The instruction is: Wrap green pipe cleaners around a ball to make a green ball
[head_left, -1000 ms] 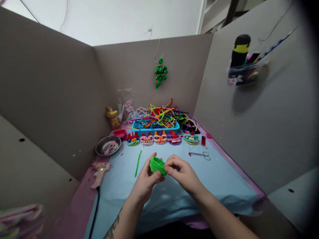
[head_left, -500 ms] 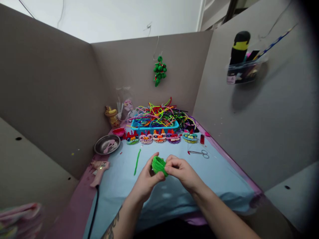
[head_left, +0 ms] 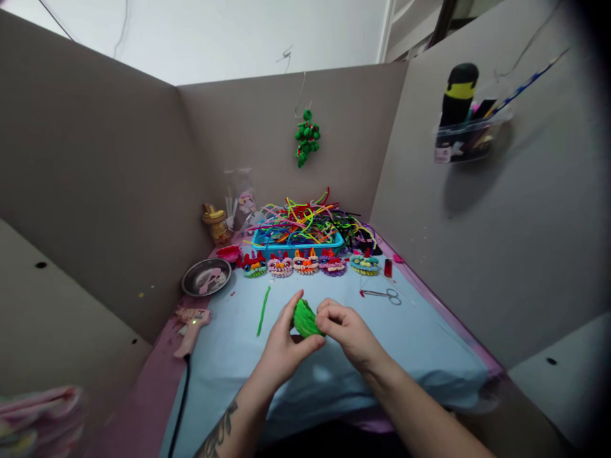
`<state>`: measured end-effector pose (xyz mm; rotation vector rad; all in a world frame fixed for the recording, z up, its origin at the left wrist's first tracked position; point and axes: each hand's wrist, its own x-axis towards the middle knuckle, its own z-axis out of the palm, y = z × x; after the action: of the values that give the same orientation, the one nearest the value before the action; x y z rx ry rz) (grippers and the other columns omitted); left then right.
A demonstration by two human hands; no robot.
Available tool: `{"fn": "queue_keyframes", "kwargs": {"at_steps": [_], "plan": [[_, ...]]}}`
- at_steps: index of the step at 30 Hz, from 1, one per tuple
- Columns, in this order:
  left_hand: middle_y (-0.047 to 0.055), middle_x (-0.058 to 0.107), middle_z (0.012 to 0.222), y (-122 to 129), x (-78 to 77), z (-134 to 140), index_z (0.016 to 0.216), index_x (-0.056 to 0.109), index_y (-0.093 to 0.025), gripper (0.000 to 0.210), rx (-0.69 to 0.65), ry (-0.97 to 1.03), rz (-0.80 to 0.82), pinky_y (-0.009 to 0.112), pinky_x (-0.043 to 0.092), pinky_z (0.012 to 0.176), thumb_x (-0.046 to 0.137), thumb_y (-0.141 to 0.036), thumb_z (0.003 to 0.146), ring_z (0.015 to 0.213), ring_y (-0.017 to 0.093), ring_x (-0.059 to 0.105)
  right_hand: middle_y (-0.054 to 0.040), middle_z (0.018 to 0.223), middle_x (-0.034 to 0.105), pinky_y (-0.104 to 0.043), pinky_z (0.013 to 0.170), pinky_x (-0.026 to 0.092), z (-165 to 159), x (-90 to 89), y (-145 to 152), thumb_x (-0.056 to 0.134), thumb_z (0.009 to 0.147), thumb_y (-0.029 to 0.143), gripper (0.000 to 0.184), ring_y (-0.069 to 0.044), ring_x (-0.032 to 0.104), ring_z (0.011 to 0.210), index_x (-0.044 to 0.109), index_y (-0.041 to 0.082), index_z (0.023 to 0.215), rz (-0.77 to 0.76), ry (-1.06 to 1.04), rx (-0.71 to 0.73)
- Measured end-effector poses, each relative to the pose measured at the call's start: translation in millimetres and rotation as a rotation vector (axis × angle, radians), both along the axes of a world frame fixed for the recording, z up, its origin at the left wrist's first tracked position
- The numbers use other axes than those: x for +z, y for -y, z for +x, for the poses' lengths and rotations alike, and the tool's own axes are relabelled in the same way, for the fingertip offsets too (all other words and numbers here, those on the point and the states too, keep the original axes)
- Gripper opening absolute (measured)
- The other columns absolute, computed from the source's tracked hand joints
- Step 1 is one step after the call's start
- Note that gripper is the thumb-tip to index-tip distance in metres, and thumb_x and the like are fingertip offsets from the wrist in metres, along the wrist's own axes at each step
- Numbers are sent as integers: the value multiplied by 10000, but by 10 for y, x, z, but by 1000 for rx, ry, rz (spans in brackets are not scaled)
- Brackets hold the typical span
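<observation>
A craft booth (grey partitions (head_left: 258,127) on three sides): pipe cleaners (head_left: 305,221), glue gun (head_left: 193,332), scissors (head_left: 380,294).

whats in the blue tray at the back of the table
The blue tray holds a tangled heap of multicoloured pipe cleaners, some sticking out over its rim. What lies beneath the heap is covered and can't be seen.

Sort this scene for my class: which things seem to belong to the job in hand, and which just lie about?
Likely belonging:
green pipe-cleaner piece, between left hand and right hand
loose green strip
blue tray of pipe cleaners
pink glue gun
scissors

Apparently just about:
hanging green ornament
yellow-lidded jar
wall holder
</observation>
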<state>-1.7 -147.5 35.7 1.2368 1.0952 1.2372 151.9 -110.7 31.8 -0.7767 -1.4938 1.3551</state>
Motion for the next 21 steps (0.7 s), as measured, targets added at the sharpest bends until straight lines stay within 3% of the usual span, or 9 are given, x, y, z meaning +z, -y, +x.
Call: {"fn": "queue_keyframes", "kwargs": {"at_steps": [6,10,13,16,21], "plan": [[106,462,1274,-11,-17,-31,1333,475,-312,757,89,-230,167,315,528,729,768,-218,641,1093,287,512,-27,787,535,-299,727,399,8,21,-6,653,785,417,258,-169,511,767,664,172,705,31,32,9],[94,469,1282,-11,-31,-17,1344,463,-331,748,101,-397,298,403,438,941,741,-175,667,1168,293,472,-8,728,504,-282,679,393,-19,29,5,667,770,398,295,-152,482,701,587,170,601,32,20,-35],[99,406,1371,-15,-57,14,1381,400,-327,862,149,-279,278,411,410,976,784,-193,621,1242,309,415,-9,733,492,-276,666,402,-6,-1,-3,653,782,411,305,-151,477,693,571,173,610,46,-30,-86],[114,320,1451,-23,-79,35,1411,328,-321,923,134,-34,134,382,465,901,799,-254,620,1238,315,428,-21,777,506,-285,705,417,28,-43,-9,627,807,413,276,-165,500,742,594,180,664,126,-36,-144],[116,539,1252,-31,-49,33,1403,337,-265,833,12,299,-50,364,479,853,758,-360,691,1050,261,560,-51,880,564,-337,845,421,51,-68,33,643,807,378,180,-206,542,894,678,216,738,292,128,-133]]}}
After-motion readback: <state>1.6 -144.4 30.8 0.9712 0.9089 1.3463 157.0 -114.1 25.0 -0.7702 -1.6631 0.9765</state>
